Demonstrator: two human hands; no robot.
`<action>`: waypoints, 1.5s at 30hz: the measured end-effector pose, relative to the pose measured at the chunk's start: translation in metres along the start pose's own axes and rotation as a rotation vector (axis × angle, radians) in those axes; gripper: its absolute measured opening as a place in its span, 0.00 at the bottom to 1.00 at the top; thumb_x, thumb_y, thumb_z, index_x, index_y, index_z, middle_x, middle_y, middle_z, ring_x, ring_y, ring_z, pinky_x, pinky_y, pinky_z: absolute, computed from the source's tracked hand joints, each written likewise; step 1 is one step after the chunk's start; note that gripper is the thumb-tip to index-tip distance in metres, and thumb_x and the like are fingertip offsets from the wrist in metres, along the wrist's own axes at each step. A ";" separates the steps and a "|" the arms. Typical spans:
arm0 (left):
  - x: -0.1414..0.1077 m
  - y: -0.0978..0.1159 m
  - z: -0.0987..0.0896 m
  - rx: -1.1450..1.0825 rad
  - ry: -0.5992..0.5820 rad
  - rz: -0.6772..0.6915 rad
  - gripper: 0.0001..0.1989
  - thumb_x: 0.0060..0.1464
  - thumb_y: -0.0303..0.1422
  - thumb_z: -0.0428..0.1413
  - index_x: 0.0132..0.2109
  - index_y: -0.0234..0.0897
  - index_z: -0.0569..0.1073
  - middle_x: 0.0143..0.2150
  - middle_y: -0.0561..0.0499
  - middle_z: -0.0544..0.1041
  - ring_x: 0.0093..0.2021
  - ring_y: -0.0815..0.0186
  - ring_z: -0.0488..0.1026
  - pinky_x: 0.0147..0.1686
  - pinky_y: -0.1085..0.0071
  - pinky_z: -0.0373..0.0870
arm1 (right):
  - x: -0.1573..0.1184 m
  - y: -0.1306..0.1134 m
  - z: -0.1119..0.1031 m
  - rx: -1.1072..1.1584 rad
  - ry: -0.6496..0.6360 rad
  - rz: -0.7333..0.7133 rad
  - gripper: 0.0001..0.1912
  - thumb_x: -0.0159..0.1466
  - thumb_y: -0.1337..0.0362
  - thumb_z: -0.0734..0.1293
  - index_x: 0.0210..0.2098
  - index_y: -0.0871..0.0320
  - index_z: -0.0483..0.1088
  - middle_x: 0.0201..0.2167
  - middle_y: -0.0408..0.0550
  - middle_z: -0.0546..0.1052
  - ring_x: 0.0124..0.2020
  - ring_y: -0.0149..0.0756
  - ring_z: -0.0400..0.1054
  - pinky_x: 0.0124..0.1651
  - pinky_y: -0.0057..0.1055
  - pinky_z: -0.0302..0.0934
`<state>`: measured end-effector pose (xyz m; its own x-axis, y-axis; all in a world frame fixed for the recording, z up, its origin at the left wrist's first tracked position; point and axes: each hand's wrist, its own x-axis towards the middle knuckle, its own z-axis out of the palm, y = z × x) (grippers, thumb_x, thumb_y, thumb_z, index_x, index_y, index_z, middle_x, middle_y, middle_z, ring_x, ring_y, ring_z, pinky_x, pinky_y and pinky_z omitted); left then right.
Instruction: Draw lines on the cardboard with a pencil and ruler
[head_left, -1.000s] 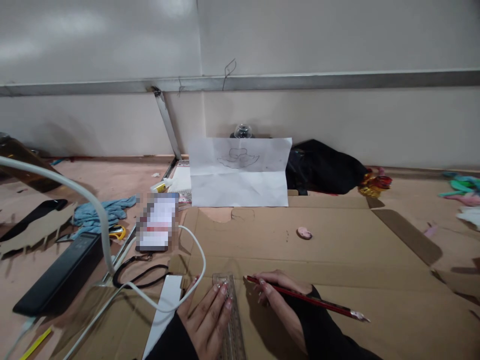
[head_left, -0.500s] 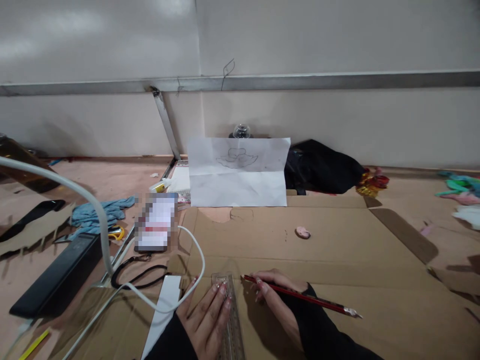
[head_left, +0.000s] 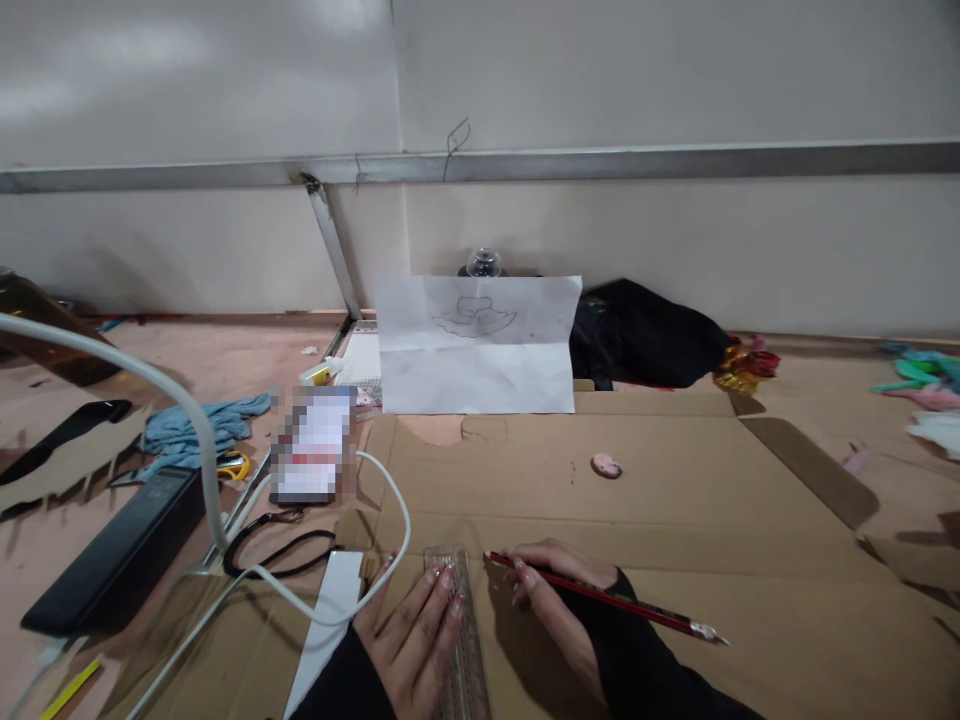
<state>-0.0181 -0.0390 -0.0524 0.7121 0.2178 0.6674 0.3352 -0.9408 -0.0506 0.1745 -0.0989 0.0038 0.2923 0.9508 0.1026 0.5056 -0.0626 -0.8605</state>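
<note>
My left hand (head_left: 416, 635) lies with its fingers spread, pressing on a clear ruler (head_left: 469, 655) on the brown cardboard (head_left: 675, 490). Just right of the ruler, my right hand (head_left: 555, 595) pinches a red and black pencil (head_left: 637, 608); its dark tip is near the ruler's upper end and its other end points to the lower right. A pink eraser-like lump (head_left: 606, 465) rests farther up the cardboard. Behind the cardboard stands a creased white paper (head_left: 477, 370) with a pencil drawing on it.
To the left are a phone (head_left: 313, 445), a white cable (head_left: 405, 510), a black power bank (head_left: 120, 550), a blue cloth (head_left: 202, 430) and a yellow cutter (head_left: 234, 464). A black bag (head_left: 645, 335) lies against the wall, and a white strip (head_left: 326, 620) is beside my left hand.
</note>
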 end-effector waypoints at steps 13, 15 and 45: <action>-0.001 0.001 0.002 -0.010 0.020 -0.041 0.20 0.62 0.25 0.34 0.44 0.31 0.71 0.48 0.47 0.73 0.51 0.65 0.66 0.59 0.56 0.44 | 0.002 -0.002 0.002 0.088 -0.024 -0.017 0.12 0.60 0.61 0.61 0.34 0.59 0.73 0.25 0.48 0.77 0.24 0.34 0.72 0.28 0.28 0.68; 0.000 0.001 0.001 -0.003 -0.006 -0.032 0.20 0.62 0.25 0.34 0.44 0.31 0.71 0.48 0.47 0.73 0.51 0.65 0.66 0.59 0.55 0.43 | 0.003 -0.003 0.003 0.093 -0.030 -0.052 0.11 0.60 0.61 0.61 0.34 0.59 0.73 0.24 0.48 0.77 0.24 0.34 0.72 0.28 0.28 0.68; -0.009 0.001 0.005 0.009 -0.031 -0.022 0.20 0.61 0.25 0.34 0.47 0.32 0.70 0.53 0.48 0.69 0.54 0.64 0.63 0.60 0.54 0.41 | 0.008 0.006 -0.010 0.363 0.060 0.307 0.19 0.57 0.50 0.62 0.31 0.61 0.71 0.21 0.50 0.76 0.21 0.34 0.70 0.21 0.27 0.64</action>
<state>-0.0211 -0.0405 -0.0620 0.7233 0.2465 0.6450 0.3564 -0.9333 -0.0430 0.1882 -0.0950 0.0047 0.4354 0.8851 -0.1644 0.0751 -0.2177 -0.9731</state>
